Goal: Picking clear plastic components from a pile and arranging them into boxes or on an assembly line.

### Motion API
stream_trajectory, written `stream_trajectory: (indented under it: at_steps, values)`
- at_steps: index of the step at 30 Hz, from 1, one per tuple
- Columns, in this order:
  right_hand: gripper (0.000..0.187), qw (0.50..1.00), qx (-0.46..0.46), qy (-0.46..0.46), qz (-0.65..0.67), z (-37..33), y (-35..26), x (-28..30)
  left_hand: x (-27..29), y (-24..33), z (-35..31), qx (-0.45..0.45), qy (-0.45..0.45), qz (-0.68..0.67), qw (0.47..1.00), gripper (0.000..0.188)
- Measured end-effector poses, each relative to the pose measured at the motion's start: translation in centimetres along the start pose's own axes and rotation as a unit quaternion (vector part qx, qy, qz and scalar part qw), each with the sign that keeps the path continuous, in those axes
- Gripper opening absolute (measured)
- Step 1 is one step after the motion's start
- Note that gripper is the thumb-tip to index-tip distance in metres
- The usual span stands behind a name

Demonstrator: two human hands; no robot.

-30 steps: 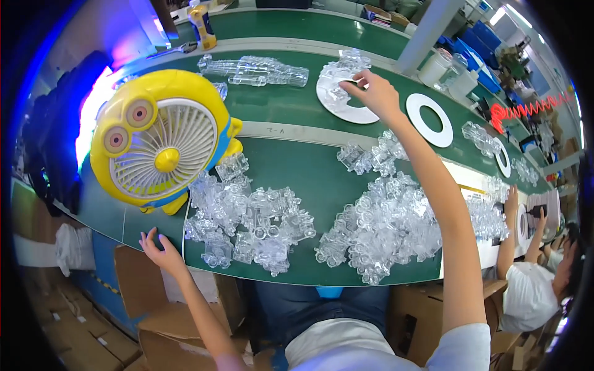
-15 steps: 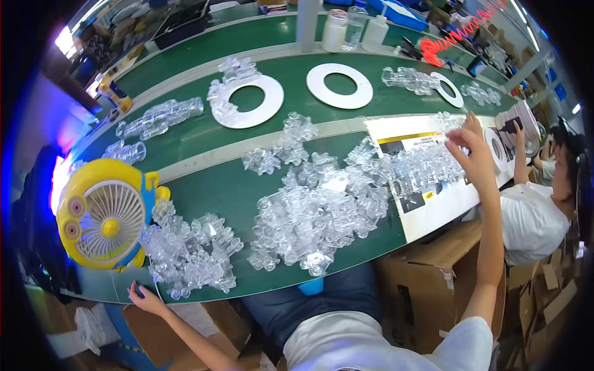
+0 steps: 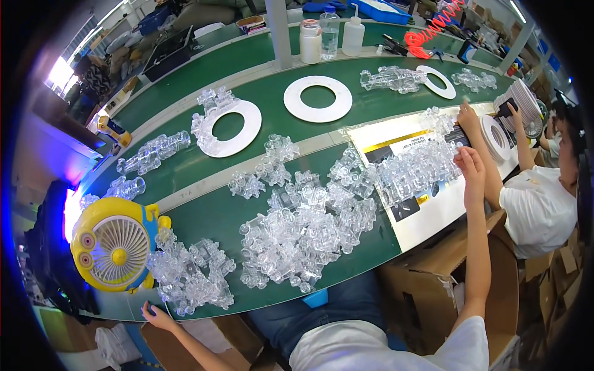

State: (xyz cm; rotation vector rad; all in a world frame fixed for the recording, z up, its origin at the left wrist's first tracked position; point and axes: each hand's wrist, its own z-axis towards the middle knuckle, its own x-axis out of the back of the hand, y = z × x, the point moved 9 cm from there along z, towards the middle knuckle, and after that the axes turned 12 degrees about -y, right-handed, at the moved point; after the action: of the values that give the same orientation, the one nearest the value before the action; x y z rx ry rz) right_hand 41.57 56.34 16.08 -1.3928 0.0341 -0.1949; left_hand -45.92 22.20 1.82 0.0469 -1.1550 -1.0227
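My right hand (image 3: 471, 168) is at the right end of the rows of clear plastic pieces (image 3: 411, 172) on a printed white board (image 3: 421, 226). Its fingertips are pinched at the edge of a clear piece there, partly hidden by the fingers. Low on the left, my left hand (image 3: 158, 316) rests by the table's front edge with fingers apart, holding nothing that I can see. Just beyond it lies a small heap of clear plastic pieces (image 3: 192, 278). A larger heap of clear plastic pieces (image 3: 303, 232) covers the middle of the green table.
A yellow fan (image 3: 117, 250) stands at the left. White rings (image 3: 317, 82) and clear parts lie along the far strip, with bottles (image 3: 353, 37) behind. At the right a co-worker (image 3: 538, 204) reaches over the table; one hand holds a dark object. Cardboard boxes (image 3: 427, 290) stand below.
My right hand has come down and nearer, its spread fingers now pinched at the rows' end. My left hand stays by the table edge. The whole view has shifted slightly.
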Motion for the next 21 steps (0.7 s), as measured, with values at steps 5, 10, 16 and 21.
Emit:
stream_trajectory:
  at_steps: [5,10,16,21]
  values:
    - [0.029,0.886,0.3,-0.071,-0.347,7.8,-3.5,2.8,-1.3,1.4,0.2,0.031,-0.03,-0.045,0.998,0.025]
    - [0.061,0.776,-0.028,-0.109,-0.621,13.6,3.2,1.0,-0.7,1.1,0.1,0.033,-0.022,-0.032,0.999,0.025]
    - [0.046,0.832,0.005,-0.135,-0.538,14.1,3.3,-1.6,-0.4,1.7,-0.1,-0.009,0.002,-0.005,1.0,0.023]
    - [0.046,0.843,0.067,-0.262,-0.466,13.6,2.6,-7.7,-0.4,2.0,-0.2,0.0,-0.003,-0.023,1.0,0.024]
